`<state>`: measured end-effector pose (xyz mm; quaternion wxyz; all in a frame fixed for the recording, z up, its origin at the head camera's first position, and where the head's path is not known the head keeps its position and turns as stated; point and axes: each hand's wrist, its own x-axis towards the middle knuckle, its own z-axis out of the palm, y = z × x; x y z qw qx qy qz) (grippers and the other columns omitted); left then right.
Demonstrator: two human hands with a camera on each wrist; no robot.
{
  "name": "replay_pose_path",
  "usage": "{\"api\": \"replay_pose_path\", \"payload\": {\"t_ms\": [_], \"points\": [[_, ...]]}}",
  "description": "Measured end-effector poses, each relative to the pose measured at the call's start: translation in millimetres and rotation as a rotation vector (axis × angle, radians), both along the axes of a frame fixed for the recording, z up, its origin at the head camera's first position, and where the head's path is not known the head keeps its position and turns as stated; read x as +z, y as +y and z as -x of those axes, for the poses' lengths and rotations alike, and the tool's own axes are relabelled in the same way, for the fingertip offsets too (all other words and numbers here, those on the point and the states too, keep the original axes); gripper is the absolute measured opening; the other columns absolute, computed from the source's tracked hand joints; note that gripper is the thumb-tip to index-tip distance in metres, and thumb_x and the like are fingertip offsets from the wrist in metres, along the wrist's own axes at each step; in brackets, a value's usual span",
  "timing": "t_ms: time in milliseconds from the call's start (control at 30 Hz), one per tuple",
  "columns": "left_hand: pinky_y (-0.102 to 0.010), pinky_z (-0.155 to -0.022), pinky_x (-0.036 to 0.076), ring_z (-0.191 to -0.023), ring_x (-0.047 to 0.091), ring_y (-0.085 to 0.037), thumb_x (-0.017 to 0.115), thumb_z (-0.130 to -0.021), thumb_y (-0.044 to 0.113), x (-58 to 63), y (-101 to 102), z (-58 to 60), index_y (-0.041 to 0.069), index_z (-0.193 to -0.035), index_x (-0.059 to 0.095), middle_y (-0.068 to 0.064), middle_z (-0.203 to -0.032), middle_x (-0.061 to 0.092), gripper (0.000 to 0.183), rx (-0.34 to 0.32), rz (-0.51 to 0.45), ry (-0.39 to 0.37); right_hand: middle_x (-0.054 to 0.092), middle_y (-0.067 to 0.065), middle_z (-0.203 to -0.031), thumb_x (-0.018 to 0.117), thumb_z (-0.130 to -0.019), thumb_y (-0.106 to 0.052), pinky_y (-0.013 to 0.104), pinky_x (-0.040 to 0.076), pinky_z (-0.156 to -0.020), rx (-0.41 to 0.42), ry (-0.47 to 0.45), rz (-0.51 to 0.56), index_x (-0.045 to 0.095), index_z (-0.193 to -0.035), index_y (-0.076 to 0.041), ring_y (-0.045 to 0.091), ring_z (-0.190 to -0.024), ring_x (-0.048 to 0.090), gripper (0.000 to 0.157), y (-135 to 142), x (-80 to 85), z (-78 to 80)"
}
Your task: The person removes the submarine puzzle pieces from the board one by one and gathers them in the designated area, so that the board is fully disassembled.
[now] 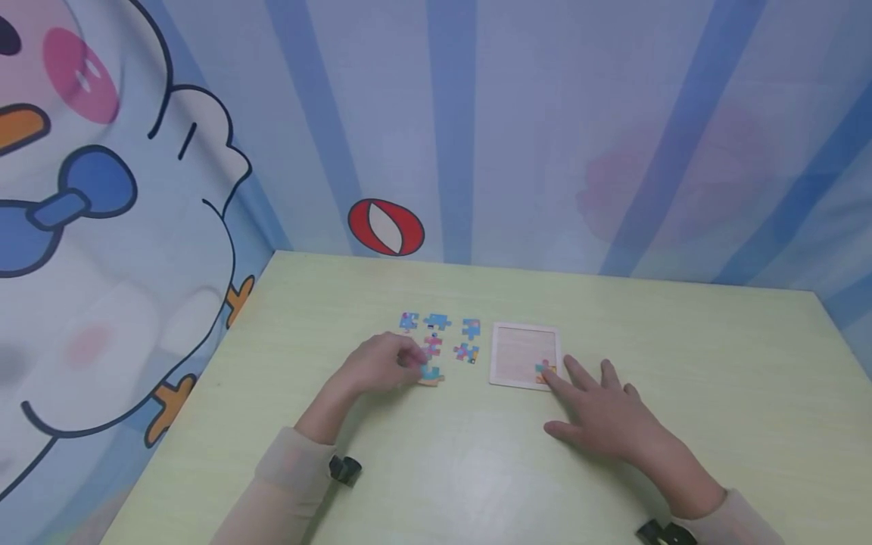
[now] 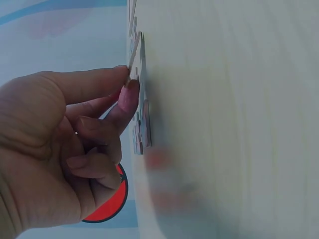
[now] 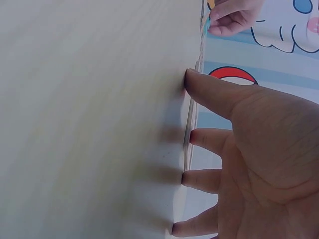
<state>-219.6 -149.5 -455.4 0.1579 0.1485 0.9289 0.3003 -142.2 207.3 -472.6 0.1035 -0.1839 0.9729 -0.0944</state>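
My left hand (image 1: 384, 363) pinches a jigsaw piece (image 1: 431, 374) with blue and tan colouring between thumb and fingertip. In the left wrist view that piece (image 2: 133, 57) is tilted on edge, close over the table. My right hand (image 1: 606, 412) is spread at the lower right of a square puzzle frame (image 1: 493, 356), its index fingertip on a colourful piece (image 1: 545, 371) in the frame's lower right corner. The thumb and other fingertips of that hand rest on the table in the right wrist view.
Several loose puzzle pieces (image 1: 437, 322) lie between my left hand and the frame, among them a blue one (image 1: 471, 328) and a multicoloured one (image 1: 466, 353). The pale table (image 1: 450, 469) ends at a striped cloth backdrop (image 1: 518, 136) behind.
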Motion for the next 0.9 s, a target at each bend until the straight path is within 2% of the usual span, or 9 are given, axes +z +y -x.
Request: {"api": "replay_pose_path", "payload": {"t_ms": [400, 600, 800, 900], "points": [[-0.041, -0.088, 0.053, -0.094, 0.063, -0.016, 0.078, -0.091, 0.013, 0.2, 5, 1.4, 0.015, -0.109, 0.078, 0.006, -0.097, 0.070, 0.017, 0.034, 0.023, 0.024, 0.032, 0.022, -0.164, 0.063, -0.096, -0.062, 0.084, 0.035, -0.091, 0.000, -0.001, 0.003, 0.038, -0.162, -0.024, 0.072, -0.137, 0.024, 0.081, -1, 2.4, -0.6], [-0.037, -0.088, 0.052, -0.096, 0.064, -0.013, 0.078, -0.093, 0.016, 0.6, 14, 3.5, 0.016, -0.111, 0.078, 0.008, -0.102, 0.072, 0.018, -0.003, 0.026, 0.044, 0.032, 0.022, -0.164, 0.064, -0.095, -0.061, 0.084, 0.035, -0.091, 0.000, 0.001, 0.005, 0.037, -0.162, -0.022, 0.073, -0.136, 0.024, 0.082, -1, 3.8, -1.1], [-0.035, -0.086, 0.052, -0.094, 0.064, -0.011, 0.076, -0.093, 0.018, 3.7, 29, 6.1, 0.016, -0.113, 0.077, 0.009, -0.100, 0.072, 0.020, -0.065, 0.035, 0.080, 0.032, 0.022, -0.164, 0.068, -0.095, -0.058, 0.083, 0.037, -0.091, 0.010, 0.029, 0.016, 0.039, -0.161, -0.026, 0.072, -0.135, 0.028, 0.079, -1, 3.5, -2.5], [-0.033, -0.080, 0.053, -0.088, 0.065, -0.011, 0.075, -0.094, 0.019, 4.0, 39, 7.8, 0.015, -0.113, 0.077, 0.008, -0.099, 0.071, 0.020, -0.085, 0.010, 0.074, 0.031, 0.024, -0.164, 0.071, -0.093, -0.057, 0.082, 0.038, -0.089, 0.032, 0.036, 0.028, 0.043, -0.160, -0.028, 0.072, -0.134, 0.030, 0.078, 0, 4.2, -4.4]]}}
